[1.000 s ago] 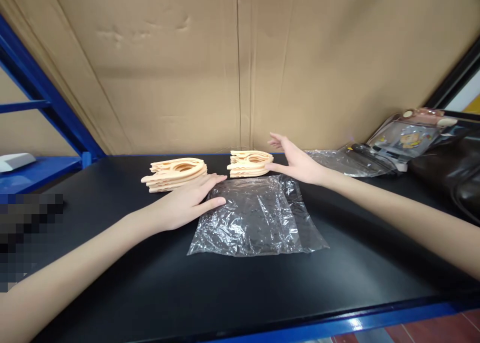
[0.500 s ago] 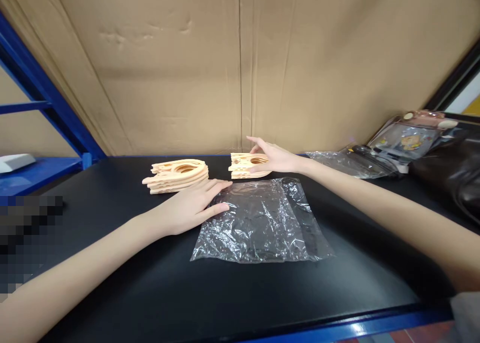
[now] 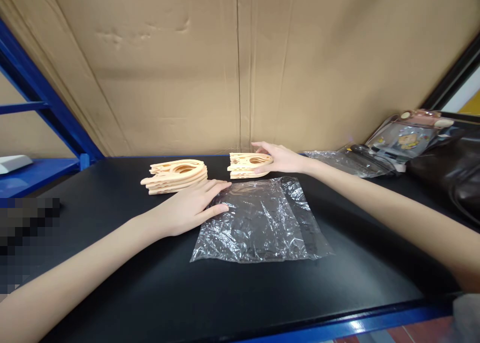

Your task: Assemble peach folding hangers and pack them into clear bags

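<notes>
My left hand (image 3: pixel 191 206) lies flat, fingers stretched out, over the left edge of a clear plastic bag (image 3: pixel 258 223) spread on the black tabletop. Just behind that hand sits a larger stack of cream plastic pieces (image 3: pixel 178 174), flat with rounded loop ends. A smaller stack of the same pieces (image 3: pixel 243 165) stands beyond the bag. My right hand (image 3: pixel 281 158) is at the rounded right end of this smaller stack, its thumb along the front and its fingers curving over the back. The fingertips behind the stack are partly hidden.
A cardboard wall (image 3: pixel 168 73) rises behind the table. At the right lie clear plastic packaging (image 3: pixel 337 162), a pouch with a printed figure (image 3: pixel 408 138) and a dark bag (image 3: pixel 450 168). A blue metal frame (image 3: pixel 63 108) with a shelf stands at the left.
My right hand has drawn slightly to the right, uncovering more of the smaller stack's rounded end, and its raised index finger has come down. My left hand and the clear bag stay put.
</notes>
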Tool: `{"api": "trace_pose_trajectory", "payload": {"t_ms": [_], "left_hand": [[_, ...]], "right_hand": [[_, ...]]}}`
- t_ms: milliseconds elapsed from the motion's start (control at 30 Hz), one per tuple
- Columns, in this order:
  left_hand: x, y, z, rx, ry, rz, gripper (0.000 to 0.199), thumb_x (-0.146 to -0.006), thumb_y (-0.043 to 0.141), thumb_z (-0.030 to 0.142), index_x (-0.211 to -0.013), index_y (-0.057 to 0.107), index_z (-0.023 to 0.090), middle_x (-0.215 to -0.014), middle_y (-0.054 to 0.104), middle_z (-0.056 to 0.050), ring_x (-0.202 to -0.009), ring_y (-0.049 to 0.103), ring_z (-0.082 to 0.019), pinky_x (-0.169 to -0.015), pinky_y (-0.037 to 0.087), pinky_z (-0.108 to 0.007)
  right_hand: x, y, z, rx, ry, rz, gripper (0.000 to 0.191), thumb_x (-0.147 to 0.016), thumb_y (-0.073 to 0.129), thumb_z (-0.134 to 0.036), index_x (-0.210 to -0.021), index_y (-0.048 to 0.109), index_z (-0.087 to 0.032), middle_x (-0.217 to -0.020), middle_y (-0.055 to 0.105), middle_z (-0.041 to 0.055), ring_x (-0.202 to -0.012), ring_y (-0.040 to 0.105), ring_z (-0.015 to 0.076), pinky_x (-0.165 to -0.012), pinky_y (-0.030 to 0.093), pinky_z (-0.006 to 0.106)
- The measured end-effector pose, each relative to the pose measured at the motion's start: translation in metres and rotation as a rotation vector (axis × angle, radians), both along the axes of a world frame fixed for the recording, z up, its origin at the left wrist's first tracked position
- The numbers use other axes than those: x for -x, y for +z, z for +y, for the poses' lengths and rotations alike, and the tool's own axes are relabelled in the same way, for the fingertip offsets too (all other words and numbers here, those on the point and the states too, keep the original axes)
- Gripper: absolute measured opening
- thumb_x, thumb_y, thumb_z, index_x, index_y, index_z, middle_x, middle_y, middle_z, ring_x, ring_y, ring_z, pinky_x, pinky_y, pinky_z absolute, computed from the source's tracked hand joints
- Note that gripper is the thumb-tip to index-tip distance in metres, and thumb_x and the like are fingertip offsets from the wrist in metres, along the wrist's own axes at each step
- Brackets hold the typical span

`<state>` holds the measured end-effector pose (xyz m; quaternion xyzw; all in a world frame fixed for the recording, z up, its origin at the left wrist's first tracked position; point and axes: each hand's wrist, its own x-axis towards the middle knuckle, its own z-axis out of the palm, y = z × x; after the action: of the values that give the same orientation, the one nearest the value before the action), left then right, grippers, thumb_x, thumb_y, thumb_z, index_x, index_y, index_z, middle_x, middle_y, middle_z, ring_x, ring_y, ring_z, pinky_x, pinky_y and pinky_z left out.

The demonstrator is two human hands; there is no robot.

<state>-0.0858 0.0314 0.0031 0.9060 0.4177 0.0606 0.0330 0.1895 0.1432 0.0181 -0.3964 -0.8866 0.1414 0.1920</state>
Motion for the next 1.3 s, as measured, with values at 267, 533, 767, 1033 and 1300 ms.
{"api": "trace_pose_trajectory", "payload": {"t_ms": [267, 533, 767, 1033, 1300], "left_hand": [[-0.001, 0.002, -0.002, -0.003, 0.003, 0.016, 0.061, -0.1, 0.027, 0.056, -0.143, 0.038, 0.015, -0.14, 0.048, -0.01, -0.125, 0.047, -0.027, -0.106, 0.035, -0.039], [0.003, 0.002, -0.001, -0.052, 0.002, 0.005, 0.06, -0.099, 0.027, 0.057, -0.144, 0.037, 0.018, -0.142, 0.046, -0.008, -0.128, 0.043, -0.026, -0.109, 0.032, -0.04], [0.002, -0.003, 0.0, -0.029, 0.005, -0.014, 0.06, -0.1, 0.025, 0.056, -0.147, 0.032, 0.02, -0.152, 0.034, -0.006, -0.136, 0.035, -0.024, -0.114, 0.027, -0.039], [-0.001, -0.005, -0.001, 0.041, 0.028, -0.008, 0.06, -0.099, 0.026, 0.057, -0.148, 0.032, 0.022, -0.154, 0.03, -0.006, -0.137, 0.035, -0.026, -0.115, 0.027, -0.042], [-0.004, -0.005, -0.003, 0.047, 0.018, -0.015, 0.062, -0.099, 0.027, 0.058, -0.148, 0.03, 0.02, -0.154, 0.031, -0.008, -0.137, 0.036, -0.026, -0.115, 0.028, -0.041]], "right_hand": [[-0.003, -0.001, 0.002, 0.021, -0.044, 0.117, 0.091, -0.065, 0.076, -0.05, -0.14, 0.04, -0.013, -0.118, 0.059, 0.0134, -0.108, 0.057, 0.028, -0.096, 0.045, 0.043], [-0.023, 0.016, -0.037, -0.245, -0.013, 0.2, 0.087, -0.069, 0.073, -0.054, -0.141, 0.037, -0.019, -0.125, 0.054, 0.0128, -0.119, 0.051, 0.0304, -0.103, 0.038, 0.05], [-0.086, 0.023, -0.093, -0.243, -0.167, 0.121, 0.089, -0.068, 0.071, -0.061, -0.142, 0.036, -0.025, -0.131, 0.054, 0.0124, -0.121, 0.051, 0.035, -0.102, 0.041, 0.054], [-0.127, -0.012, -0.134, -0.147, -0.238, 0.053, 0.078, -0.072, 0.07, -0.058, -0.136, 0.039, -0.026, -0.131, 0.055, 0.0124, -0.117, 0.056, 0.033, -0.098, 0.047, 0.051], [-0.082, -0.014, -0.12, -0.171, -0.11, -0.082, 0.078, -0.075, 0.067, -0.06, -0.138, 0.036, -0.025, -0.128, 0.059, 0.0111, -0.116, 0.056, 0.0316, -0.097, 0.042, 0.049]]}}
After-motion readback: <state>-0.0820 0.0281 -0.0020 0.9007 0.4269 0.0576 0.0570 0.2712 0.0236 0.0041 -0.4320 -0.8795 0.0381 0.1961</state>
